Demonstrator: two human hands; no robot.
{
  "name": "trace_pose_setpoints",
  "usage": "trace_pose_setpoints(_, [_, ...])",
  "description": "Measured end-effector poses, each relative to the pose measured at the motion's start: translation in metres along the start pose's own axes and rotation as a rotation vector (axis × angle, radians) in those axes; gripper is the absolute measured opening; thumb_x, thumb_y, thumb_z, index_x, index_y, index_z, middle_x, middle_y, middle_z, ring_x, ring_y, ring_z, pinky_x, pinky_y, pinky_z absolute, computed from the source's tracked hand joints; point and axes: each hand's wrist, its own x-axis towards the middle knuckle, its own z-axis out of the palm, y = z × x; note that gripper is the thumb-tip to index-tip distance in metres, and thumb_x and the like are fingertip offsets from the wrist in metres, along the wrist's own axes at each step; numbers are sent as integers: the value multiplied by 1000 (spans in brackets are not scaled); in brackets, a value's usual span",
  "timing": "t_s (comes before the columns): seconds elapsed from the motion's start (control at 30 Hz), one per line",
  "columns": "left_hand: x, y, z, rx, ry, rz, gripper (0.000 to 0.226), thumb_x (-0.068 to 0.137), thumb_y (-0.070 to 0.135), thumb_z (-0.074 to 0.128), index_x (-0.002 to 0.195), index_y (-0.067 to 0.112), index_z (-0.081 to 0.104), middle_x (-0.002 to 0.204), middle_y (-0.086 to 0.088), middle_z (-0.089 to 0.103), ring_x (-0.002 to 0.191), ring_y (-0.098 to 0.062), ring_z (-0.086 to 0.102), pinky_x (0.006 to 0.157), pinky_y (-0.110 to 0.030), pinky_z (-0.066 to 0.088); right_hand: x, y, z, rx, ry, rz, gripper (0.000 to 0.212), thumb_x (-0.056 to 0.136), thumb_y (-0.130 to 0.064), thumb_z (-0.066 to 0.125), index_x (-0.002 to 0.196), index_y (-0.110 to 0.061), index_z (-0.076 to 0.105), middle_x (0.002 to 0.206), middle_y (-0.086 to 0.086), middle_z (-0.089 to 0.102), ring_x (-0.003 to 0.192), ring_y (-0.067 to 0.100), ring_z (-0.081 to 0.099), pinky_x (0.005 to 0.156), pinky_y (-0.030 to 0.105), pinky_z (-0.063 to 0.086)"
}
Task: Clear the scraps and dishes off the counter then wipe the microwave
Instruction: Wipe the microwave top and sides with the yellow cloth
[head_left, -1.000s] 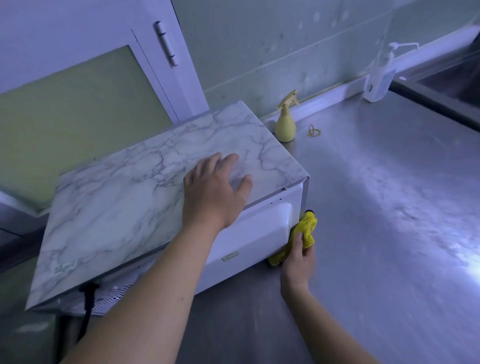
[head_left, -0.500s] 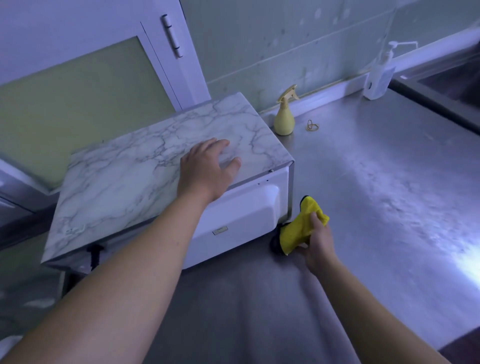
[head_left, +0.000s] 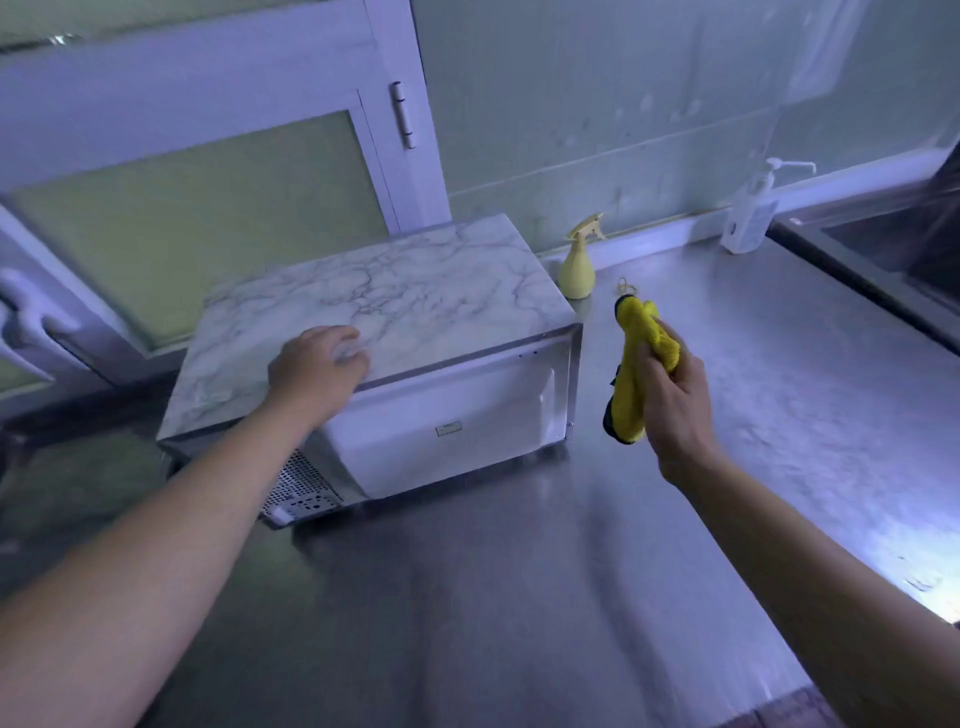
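The microwave (head_left: 457, 431) sits on the steel counter (head_left: 519, 597) with its white back panel turned toward me and a marble-patterned top. My left hand (head_left: 317, 366) rests flat on the near edge of that top. To the right of the microwave, my right hand (head_left: 670, 395) grips a bunched yellow cloth (head_left: 636, 364) and holds it up in the air, clear of the counter and the microwave.
A yellow spray bottle (head_left: 577, 265) stands by the wall behind the microwave's right corner, with a rubber band (head_left: 623, 285) beside it. A white pump bottle (head_left: 750, 218) stands further right, next to a sink (head_left: 893, 249). White cabinet doors (head_left: 208, 171) rise behind the microwave.
My right hand lifted the yellow cloth from the microwave's lower right corner up into the air to the right. My left hand slid a little toward the top's near edge.
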Motion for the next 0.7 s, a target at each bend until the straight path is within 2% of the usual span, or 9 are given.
trace_pose_setpoints(0.07, [-6,-29,-19,64,-19,-62,49,89,44,58,136,30,57,149,-1,49,133,-29,47,109,-42,39,7,-3,19,-21,-21,-75,17,94,-37,53,105,-41,66,77,-9,55,70,10,50,65,28,45])
trace_pose_setpoints(0.1, [-10,-43,-28,91,-37,-82,54,86,49,55,137,30,56,150,-2,47,134,-30,46,109,-43,39,8,-1,30,-41,-28,-90,21,96,-36,54,108,-48,65,83,-16,61,75,4,55,72,23,49])
trace_pose_setpoints(0.13, [-12,-55,-36,118,-59,-99,61,82,54,52,138,30,55,151,-3,46,136,-30,44,110,-44,38,9,5,42,-72,-25,-84,27,97,-34,54,118,-50,64,97,-16,66,87,1,60,84,20,49])
trace_pose_setpoints(0.17, [-14,-67,-42,143,-74,-117,65,80,57,49,140,30,53,152,-4,44,137,-31,42,110,-45,37,8,12,55,-110,1,-63,35,99,-32,54,130,-46,60,112,-8,64,100,4,59,94,22,46])
trace_pose_setpoints(0.2, [-13,-77,-48,167,-83,-132,68,80,60,48,142,30,51,154,-5,42,139,-31,40,111,-45,35,6,19,66,-150,53,-24,42,99,-31,53,140,-41,54,121,-1,57,107,6,56,97,22,41])
trace_pose_setpoints(0.3, [-3,-101,-58,251,-125,-135,71,87,68,52,149,35,39,161,-5,31,145,-33,30,115,-49,28,-7,29,97,-183,194,35,51,99,-28,53,149,-35,46,131,5,48,118,14,52,95,19,32])
trace_pose_setpoints(0.43, [15,-116,-61,382,-216,-46,86,75,84,34,153,48,23,167,3,10,152,-27,10,119,-51,12,-12,29,118,-146,326,49,49,98,-26,54,147,-33,48,132,5,48,124,21,51,94,20,32])
trace_pose_setpoints(0.6, [31,-122,-47,350,-188,160,68,89,71,25,153,48,19,167,2,8,153,-26,7,122,-51,7,-9,30,127,-190,444,39,44,98,-27,56,142,-30,56,130,7,53,118,21,54,86,14,29])
trace_pose_setpoints(0.7, [31,-123,-36,382,-143,238,66,91,67,10,154,48,13,167,2,7,153,-26,8,121,-51,5,-9,30,135,-182,512,33,34,95,-34,54,127,-30,64,121,3,60,113,19,55,94,24,37])
